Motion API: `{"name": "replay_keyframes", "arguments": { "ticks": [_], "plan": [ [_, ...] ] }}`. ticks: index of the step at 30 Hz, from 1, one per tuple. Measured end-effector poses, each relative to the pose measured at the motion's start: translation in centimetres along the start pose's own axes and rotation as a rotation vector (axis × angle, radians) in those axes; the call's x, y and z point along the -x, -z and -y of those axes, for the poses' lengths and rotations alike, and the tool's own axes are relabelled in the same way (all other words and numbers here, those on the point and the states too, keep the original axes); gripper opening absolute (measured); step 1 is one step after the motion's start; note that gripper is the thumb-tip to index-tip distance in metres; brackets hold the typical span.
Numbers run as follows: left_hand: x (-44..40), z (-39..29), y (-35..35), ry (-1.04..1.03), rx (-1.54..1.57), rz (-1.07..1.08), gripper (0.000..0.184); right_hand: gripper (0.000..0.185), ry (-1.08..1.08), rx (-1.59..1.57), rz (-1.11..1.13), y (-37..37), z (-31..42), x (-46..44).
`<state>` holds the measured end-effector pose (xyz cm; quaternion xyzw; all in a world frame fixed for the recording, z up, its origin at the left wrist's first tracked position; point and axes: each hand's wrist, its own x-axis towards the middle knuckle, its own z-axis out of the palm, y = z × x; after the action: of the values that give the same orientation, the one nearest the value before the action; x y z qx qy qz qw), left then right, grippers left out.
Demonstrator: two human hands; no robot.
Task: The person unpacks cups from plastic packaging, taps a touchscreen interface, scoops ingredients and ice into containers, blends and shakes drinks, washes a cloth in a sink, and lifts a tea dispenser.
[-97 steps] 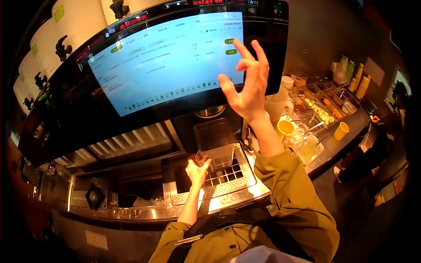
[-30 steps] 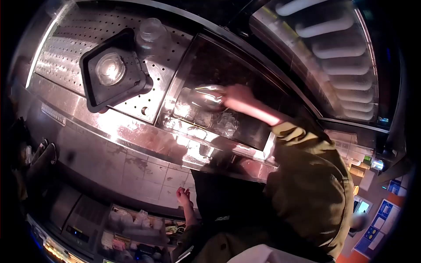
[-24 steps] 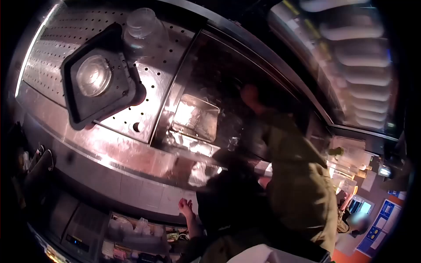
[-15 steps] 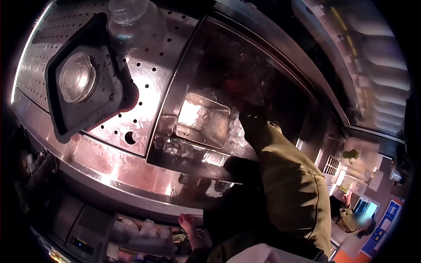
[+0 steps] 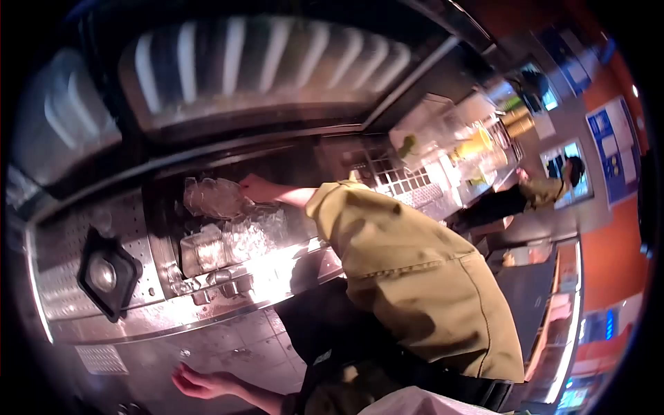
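Note:
My right hand (image 5: 257,188), in an olive sleeve, reaches over a steel ice bin. Its fingers are closed on the near end of a clear plastic container (image 5: 211,198); blur hides whether this is a scoop or a jug. Below it, loose ice (image 5: 256,238) glints beside a small rectangular metal pan (image 5: 203,250) set in the bin. My left hand (image 5: 197,382) hangs low at the left, above the floor, its fingers loosely bent and apart with nothing in them.
On the perforated steel drainboard (image 5: 62,252) sits a black tray (image 5: 123,294) bearing a clear round dish (image 5: 104,274). A dark glass-fronted cabinet (image 5: 263,62) runs along the back. Right of the bin stands a grid rack (image 5: 395,173). Another person (image 5: 543,188) stands farther off.
My view has swung right and widened. My right hand, dark and indistinct in the bin before, now shows with the clear container. My left hand appears lower left, over the floor.

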<state>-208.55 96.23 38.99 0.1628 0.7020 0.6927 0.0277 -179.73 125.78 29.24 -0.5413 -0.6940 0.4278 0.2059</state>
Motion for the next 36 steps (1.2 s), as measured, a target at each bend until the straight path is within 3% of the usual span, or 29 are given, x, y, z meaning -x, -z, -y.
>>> {"name": "replay_keyframes", "arguments": {
  "ticks": [2, 7, 10, 15, 17, 19, 21, 22, 23, 24, 25, 26, 27, 29, 31, 32, 34, 36],
  "plan": [
    [-0.9, -4.0, -4.0, -0.068, 0.090, 0.166, 0.028, 0.024, -0.043, 0.041, 0.036, 4.6, 3.1, 4.1],
    [2.9, -9.7, -12.9, -0.129, 0.259, 0.699, 0.025, 0.025, 0.070, 0.056, -0.091, 12.6, -1.0, 14.2],
    [11.0, -12.8, -18.2, 0.003, 0.430, 1.052, 0.019, 0.027, -0.188, -0.028, -0.153, 20.7, 7.1, 24.4],
    [26.7, -17.4, -24.9, 0.078, 0.317, 1.631, 0.024, 0.024, -0.403, 0.024, -0.347, 32.6, 6.4, 36.4],
    [32.8, -19.1, -27.4, 0.095, 0.205, 1.690, 0.029, 0.028, -0.399, -0.043, -0.404, 37.4, 2.6, 39.4],
    [38.5, -18.8, -29.8, 0.045, 0.208, 1.736, 0.039, 0.035, -0.517, 0.011, -0.452, 41.7, 5.1, 41.7],
    [43.0, -19.6, -31.7, -0.022, -0.196, 1.783, 0.047, 0.035, -0.553, 0.076, -0.554, 45.0, 5.1, 42.4],
    [44.1, -21.8, -30.9, 0.008, -0.143, 1.828, 0.049, 0.024, -0.512, 0.198, -0.551, 47.0, 3.2, 42.0],
    [45.2, -20.8, -31.9, 0.062, -0.054, 1.945, 0.049, 0.027, -0.520, 0.242, -0.483, 48.5, 3.1, 41.6],
    [46.3, -20.0, -32.9, 0.129, 0.031, 2.061, 0.049, 0.025, -0.465, 0.537, -0.352, 49.6, 2.4, 41.2],
    [46.8, -20.1, -33.6, 0.305, -0.050, 2.085, 0.047, 0.023, -0.325, 0.982, -0.086, 51.3, 0.9, 40.0],
    [46.8, -20.6, -34.0, 0.262, -0.086, 2.077, 0.044, 0.021, -0.086, 1.419, 0.098, 52.9, -0.4, 38.8],
    [46.8, -23.3, -32.5, 0.219, -0.041, 1.951, 0.040, 0.020, -0.020, 1.503, 0.125, 53.8, -1.7, 37.8],
    [46.6, -22.9, -33.8, 0.315, -0.119, 2.035, 0.028, 0.020, -0.400, 0.936, 0.104, 53.6, 2.4, 37.9],
    [46.9, -22.5, -33.3, 0.452, 0.054, 1.956, 0.024, 0.021, -0.483, 0.938, 0.063, 53.4, 3.6, 37.2],
    [47.2, -21.9, -33.8, 0.450, -0.004, 1.919, 0.023, 0.023, -0.617, 0.878, -0.032, 52.5, 6.2, 37.8],
    [47.9, -20.0, -35.6, 0.449, -0.111, 1.844, 0.022, 0.023, -0.597, 1.019, -0.062, 52.2, 7.2, 38.1],
    [46.7, -18.1, -34.7, 0.564, 0.408, 1.940, 0.017, 0.020, -0.500, 1.043, -0.179, 51.9, 8.5, 40.0]
  ]
}}
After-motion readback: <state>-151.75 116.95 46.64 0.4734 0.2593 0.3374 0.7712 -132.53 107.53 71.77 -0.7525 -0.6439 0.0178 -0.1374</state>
